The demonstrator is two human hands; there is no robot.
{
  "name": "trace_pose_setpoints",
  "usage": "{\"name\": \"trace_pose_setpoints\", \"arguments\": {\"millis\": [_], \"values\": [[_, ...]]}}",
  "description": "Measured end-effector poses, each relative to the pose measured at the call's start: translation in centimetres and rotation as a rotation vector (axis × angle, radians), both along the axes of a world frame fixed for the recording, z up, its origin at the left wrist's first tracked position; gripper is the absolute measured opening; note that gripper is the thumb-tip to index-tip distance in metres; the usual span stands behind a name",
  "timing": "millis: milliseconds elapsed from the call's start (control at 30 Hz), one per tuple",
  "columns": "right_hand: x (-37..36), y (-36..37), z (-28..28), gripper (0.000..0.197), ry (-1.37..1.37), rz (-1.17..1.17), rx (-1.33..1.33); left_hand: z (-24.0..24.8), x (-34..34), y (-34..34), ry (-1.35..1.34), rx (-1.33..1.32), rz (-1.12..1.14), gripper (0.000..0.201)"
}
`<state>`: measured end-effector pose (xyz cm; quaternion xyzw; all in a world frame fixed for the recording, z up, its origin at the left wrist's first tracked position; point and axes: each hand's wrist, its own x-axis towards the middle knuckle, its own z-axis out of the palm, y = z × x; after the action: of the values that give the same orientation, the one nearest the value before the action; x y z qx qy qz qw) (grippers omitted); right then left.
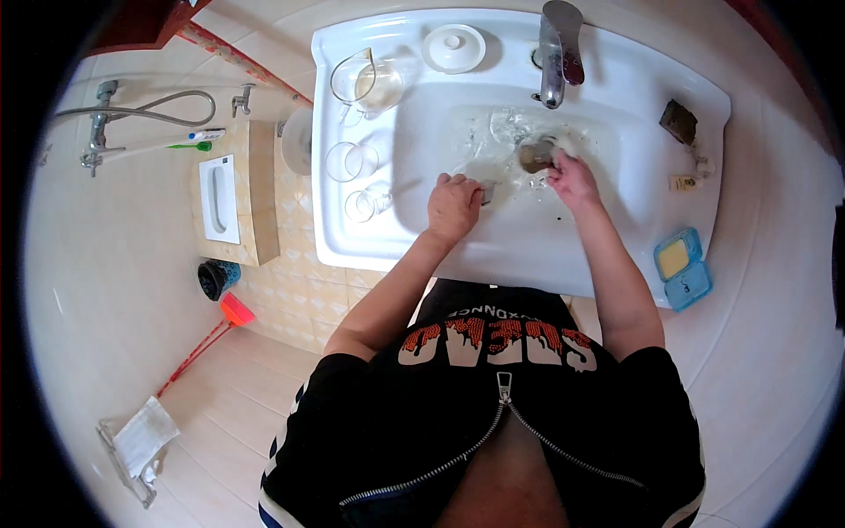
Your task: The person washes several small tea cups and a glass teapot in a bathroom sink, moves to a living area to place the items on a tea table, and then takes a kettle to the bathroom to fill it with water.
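Over the white sink (422, 238), both of my hands are down in the basin. My right hand (574, 180) grips a small round, brownish-looking vessel (535, 157) below the tap (552, 66); water splashes around it. Further left, my left hand (454, 209) has its fingers curled closed beside a small greyish, clear object (487, 193), which they partly hide. What that object is, I cannot make out. On the sink's left ledge stand a glass pitcher (378, 88), a clear glass cup (363, 162) and a smaller glass piece (378, 199).
A white lid (453, 47) with a knob lies at the back of the sink. On the right rim are a dark block (679, 121), a small bottle (683, 183) and an open blue soap box (682, 268). A tiled ledge (261, 194) and shower hose (176, 101) are at left.
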<state>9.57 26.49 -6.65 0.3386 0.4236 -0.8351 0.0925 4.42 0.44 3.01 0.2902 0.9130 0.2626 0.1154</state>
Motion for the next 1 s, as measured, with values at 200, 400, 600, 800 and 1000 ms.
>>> {"name": "trace_pose_setpoints", "arguments": {"millis": [200,400,600,800,1000], "values": [[2.1,-0.2,0.5,0.019,-0.176,-0.600,-0.331,-1.6,0.1,-0.7,0.016,0.172,0.112,0.009],[2.3,-1.4,0.9,0.013,-0.181,-0.156,-0.042,-0.5,-0.1,0.9,-0.314,0.294,0.290,0.019],[3.9,-1.6,2.2,0.023,0.200,0.066,1.391,-1.1,0.0,0.6,-0.275,0.376,0.308,0.025],[4.6,-0.6,2.7,0.032,0.364,0.474,1.620,-1.1,0.3,1.1,-0.311,0.426,0.246,0.025],[2.7,-0.6,3.3,0.024,-0.057,0.152,0.543,0.3,-0.3,1.1,-0.250,0.365,0.193,0.018]]}}
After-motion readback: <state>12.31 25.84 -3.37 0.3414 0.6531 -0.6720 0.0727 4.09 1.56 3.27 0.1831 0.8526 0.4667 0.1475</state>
